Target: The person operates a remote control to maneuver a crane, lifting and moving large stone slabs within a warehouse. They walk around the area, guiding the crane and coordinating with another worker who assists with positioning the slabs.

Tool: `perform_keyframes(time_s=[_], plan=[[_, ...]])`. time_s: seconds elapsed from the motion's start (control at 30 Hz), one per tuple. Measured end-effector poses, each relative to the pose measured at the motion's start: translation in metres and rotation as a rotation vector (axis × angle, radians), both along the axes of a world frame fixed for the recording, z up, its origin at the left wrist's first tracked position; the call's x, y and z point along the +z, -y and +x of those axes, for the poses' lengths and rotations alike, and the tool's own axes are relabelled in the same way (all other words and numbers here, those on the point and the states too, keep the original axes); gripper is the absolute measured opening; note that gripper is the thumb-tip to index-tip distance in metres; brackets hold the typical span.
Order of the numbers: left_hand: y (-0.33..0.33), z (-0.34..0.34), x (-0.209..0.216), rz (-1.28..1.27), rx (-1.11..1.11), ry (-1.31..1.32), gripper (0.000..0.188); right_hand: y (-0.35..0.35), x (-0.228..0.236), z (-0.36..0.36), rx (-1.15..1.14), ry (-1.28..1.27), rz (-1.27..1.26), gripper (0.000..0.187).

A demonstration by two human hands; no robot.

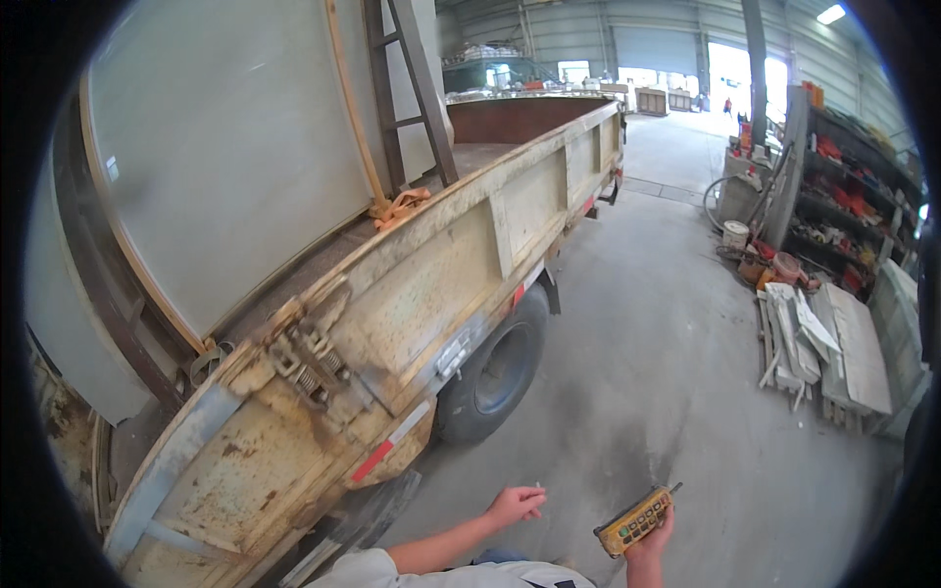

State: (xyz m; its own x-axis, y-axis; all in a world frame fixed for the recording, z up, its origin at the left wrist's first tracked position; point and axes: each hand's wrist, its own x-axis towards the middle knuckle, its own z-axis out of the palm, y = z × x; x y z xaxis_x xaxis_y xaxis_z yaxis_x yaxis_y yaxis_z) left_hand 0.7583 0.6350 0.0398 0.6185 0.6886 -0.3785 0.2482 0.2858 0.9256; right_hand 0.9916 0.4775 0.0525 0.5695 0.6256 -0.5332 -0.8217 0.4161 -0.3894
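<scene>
Metal-walled shed (814, 49) over a grey concrete floor (608, 372), with cluttered shelves (843, 186) and pale boards (863, 338) to the right. At left, a scuffed cream truck (421, 314), its bed loaded with large pale panels (235, 157) on edge — tall ones. Yellow remote (619, 534) low in the foreground, well apart from the truck, gripped in the right hand (658, 541) with keys (645, 519) facing up. Left hand (515, 507) free of the remote, fingers loosely curled; perhaps pinching a small pale bit (538, 484) — cannot tell for sure.

Best, in all likelihood, to check each key before pressing, keep presses short, and watch the panels rather than the keypad. Wiser also to stand well clear of anything tall. As for writing: key markings too small to read; likewise a little white label (113, 169) on the big panel. Only plain red and white on the truck's reflective strip (392, 441); no legible brand.
</scene>
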Motion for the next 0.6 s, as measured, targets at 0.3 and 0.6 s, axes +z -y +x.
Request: perform_keyframes(time_s=[0.3,0.6], plan=[[-0.146,0.110,-0.013,-0.157,0.258,0.034,0.036,-0.216,-0.038,0.147,0.242,-0.014,0.059,0.046],[-0.375,0.297,0.017,-0.086,-0.011,0.046,0.035,-0.397,-0.019,0.311,0.030,0.029,0.025,0.040]])
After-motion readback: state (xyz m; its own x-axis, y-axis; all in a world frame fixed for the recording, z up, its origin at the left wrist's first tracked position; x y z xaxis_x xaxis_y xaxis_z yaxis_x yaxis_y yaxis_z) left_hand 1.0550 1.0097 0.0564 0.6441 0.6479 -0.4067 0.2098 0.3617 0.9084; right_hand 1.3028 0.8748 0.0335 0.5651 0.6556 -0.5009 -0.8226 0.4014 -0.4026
